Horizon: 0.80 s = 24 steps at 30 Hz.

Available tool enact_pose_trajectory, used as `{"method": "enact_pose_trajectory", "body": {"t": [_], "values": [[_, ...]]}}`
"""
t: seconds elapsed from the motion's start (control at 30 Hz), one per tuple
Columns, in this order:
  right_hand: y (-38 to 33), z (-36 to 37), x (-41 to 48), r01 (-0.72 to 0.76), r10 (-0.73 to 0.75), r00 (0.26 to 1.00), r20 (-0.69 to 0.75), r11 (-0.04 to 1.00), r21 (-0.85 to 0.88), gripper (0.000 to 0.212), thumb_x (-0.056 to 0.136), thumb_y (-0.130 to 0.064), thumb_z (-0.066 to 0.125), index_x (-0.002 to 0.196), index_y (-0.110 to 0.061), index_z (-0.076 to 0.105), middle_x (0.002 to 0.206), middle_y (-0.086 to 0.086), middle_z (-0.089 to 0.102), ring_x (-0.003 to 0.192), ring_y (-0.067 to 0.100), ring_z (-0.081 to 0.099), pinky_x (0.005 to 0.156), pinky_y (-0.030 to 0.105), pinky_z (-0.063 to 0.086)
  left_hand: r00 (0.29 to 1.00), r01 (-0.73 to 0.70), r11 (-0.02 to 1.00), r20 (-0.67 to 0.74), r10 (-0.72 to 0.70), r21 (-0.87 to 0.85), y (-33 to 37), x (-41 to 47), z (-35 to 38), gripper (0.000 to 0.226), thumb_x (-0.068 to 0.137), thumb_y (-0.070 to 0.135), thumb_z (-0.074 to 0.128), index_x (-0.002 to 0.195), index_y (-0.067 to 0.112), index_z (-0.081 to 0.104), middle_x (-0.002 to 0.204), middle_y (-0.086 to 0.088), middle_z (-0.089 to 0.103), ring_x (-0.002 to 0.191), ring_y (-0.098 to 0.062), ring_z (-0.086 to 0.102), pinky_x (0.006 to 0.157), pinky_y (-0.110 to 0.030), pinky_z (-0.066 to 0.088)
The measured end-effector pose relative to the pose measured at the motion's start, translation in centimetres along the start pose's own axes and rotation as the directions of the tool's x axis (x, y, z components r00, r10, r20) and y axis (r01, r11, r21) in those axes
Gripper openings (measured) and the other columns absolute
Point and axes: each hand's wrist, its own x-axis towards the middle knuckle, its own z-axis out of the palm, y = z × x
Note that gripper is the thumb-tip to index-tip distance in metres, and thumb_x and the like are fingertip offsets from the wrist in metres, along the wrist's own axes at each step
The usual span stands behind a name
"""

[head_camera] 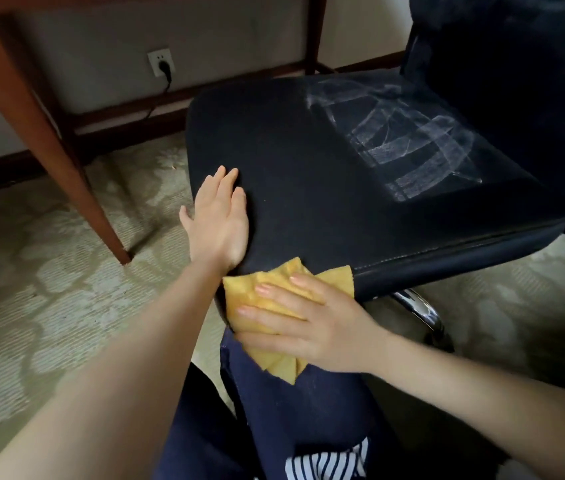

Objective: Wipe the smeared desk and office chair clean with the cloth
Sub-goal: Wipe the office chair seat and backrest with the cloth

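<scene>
A black office chair seat (308,174) fills the middle of the view, its backrest (516,46) rising at the upper right. White chalky smears (409,143) cover the seat's right half near the backrest; the left half looks dark and plain. My left hand (220,220) lies flat with fingers apart on the seat's near left corner. My right hand (312,323) presses a folded yellow cloth (260,306) against the seat's front edge, just above my knee. Of the wooden desk, only a leg (42,133) shows at the left.
A wall socket (160,62) with a black plug and cable sits under the desk. A second desk leg (315,32) stands behind the chair. Patterned beige carpet (49,306) covers the floor. The chair's chrome base (419,306) shows below the seat.
</scene>
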Motion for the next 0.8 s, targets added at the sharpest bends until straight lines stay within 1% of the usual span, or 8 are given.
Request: {"method": "enact_pose_trajectory", "body": {"t": [0.17, 0.27, 0.37, 0.47, 0.57, 0.63, 0.7, 0.8], "values": [[4.2, -2.0, -5.3, 0.019, -0.017, 0.999, 0.031, 0.998, -0.065, 0.056, 0.086, -0.023, 0.064, 0.137, -0.036, 0.044, 0.142, -0.01, 0.04, 0.136, 0.022, 0.032, 0.114, 0.043, 0.024, 1.0, 0.006, 0.999, -0.006, -0.006, 0.031, -0.1, 0.2, 0.1, 0.044, 0.103, 0.034, 0.024, 0.146, 0.03, 0.033, 0.156, 0.012, 0.022, 0.144, -0.005, 0.012, 0.116, -0.049, -0.002], [6.9, -3.6, -9.3, -0.133, 0.14, 0.984, 0.111, 0.989, -0.067, 0.052, 0.09, -0.04, 0.055, 0.139, -0.036, 0.037, 0.147, -0.004, 0.033, 0.137, 0.026, 0.027, 0.112, 0.045, 0.02, 1.0, -0.006, 0.999, -0.01, 0.007, 0.042, 0.0, 0.2, 0.0, 0.045, 0.102, 0.035, 0.025, 0.145, 0.028, 0.034, 0.156, 0.011, 0.023, 0.144, -0.006, 0.013, 0.116, -0.05, -0.001], [9.3, -5.2, -12.5, -0.365, 0.369, 0.917, 0.153, 0.93, -0.05, 0.046, 0.096, -0.047, 0.041, 0.139, -0.034, 0.034, 0.156, -0.006, 0.019, 0.144, 0.02, 0.019, 0.113, 0.043, 0.017, 1.0, -0.012, 0.998, -0.012, 0.013, 0.055, 0.0, 0.2, 0.0, 0.045, 0.102, 0.037, 0.026, 0.145, 0.027, 0.035, 0.156, 0.01, 0.023, 0.144, -0.007, 0.013, 0.116, -0.051, -0.001], [10.7, -6.1, -13.8, -0.637, 0.631, 0.769, 0.107, 0.77, 0.038, 0.045, 0.096, -0.04, 0.039, 0.139, -0.028, 0.04, 0.149, -0.004, 0.037, 0.135, 0.023, 0.036, 0.108, 0.049, 0.029, 0.999, -0.026, 0.998, -0.019, 0.027, 0.063, 0.0, 0.4, -0.1, 0.046, 0.102, 0.037, 0.026, 0.145, 0.026, 0.035, 0.156, 0.008, 0.024, 0.144, -0.008, 0.014, 0.116, -0.051, -0.001], [12.4, -6.2, -14.2, -0.849, 0.854, 0.519, 0.031, 0.511, 0.134, 0.046, 0.099, -0.039, 0.035, 0.131, -0.012, 0.056, 0.134, 0.006, 0.056, 0.123, 0.031, 0.051, 0.1, 0.056, 0.037, 0.999, -0.034, 0.997, -0.007, 0.035, 0.072, -0.1, 0.5, -0.1, 0.047, 0.102, 0.038, 0.025, 0.146, 0.025, 0.035, 0.156, 0.007, 0.024, 0.144, -0.009, 0.013, 0.115, -0.051, -0.002], [13.1, -6.4, -13.5, -0.922, 0.934, 0.358, -0.018, 0.356, 0.153, 0.038, 0.095, -0.025, 0.045, 0.12, -0.003, 0.063, 0.122, 0.008, 0.062, 0.115, 0.033, 0.054, 0.101, 0.049, 0.037, 0.999, -0.038, 0.995, 0.002, 0.038, 0.087, -0.1, 0.5, -0.1, 0.048, 0.102, 0.04, 0.024, 0.146, 0.024, 0.035, 0.156, 0.006, 0.024, 0.145, -0.01, 0.014, 0.115, -0.052, -0.002], [13.2, -6.4, -12.3, -0.943, 0.953, 0.293, -0.074, 0.301, 0.143, 0.028, 0.091, -0.015, 0.05, 0.107, 0.0, 0.069, 0.107, 0.013, 0.068, 0.104, 0.032, 0.057, 0.095, 0.041, 0.038, 0.998, -0.054, 0.988, 0.019, 0.052, 0.146, 0.1, 0.7, -0.3, 0.05, 0.101, 0.042, 0.023, 0.146, 0.022, 0.035, 0.156, 0.004, 0.024, 0.144, -0.012, 0.015, 0.115, -0.052, -0.001], [11.9, -5.8, -9.9, -0.974, 0.978, 0.196, -0.075, 0.203, 0.102, 0.041, 0.086, -0.028, 0.042, 0.107, -0.008, 0.072, 0.113, 0.008, 0.068, 0.11, 0.03, 0.055, 0.099, 0.049, 0.038, 0.993, -0.117, 0.915, 0.063, 0.1, 0.385, 0.5, 1.3, -1.1, 0.058, 0.099, 0.048, 0.017, 0.145, 0.019, 0.034, 0.155, -0.001, 0.028, 0.143, -0.018, 0.022, 0.114, -0.054, 0.001]]}}
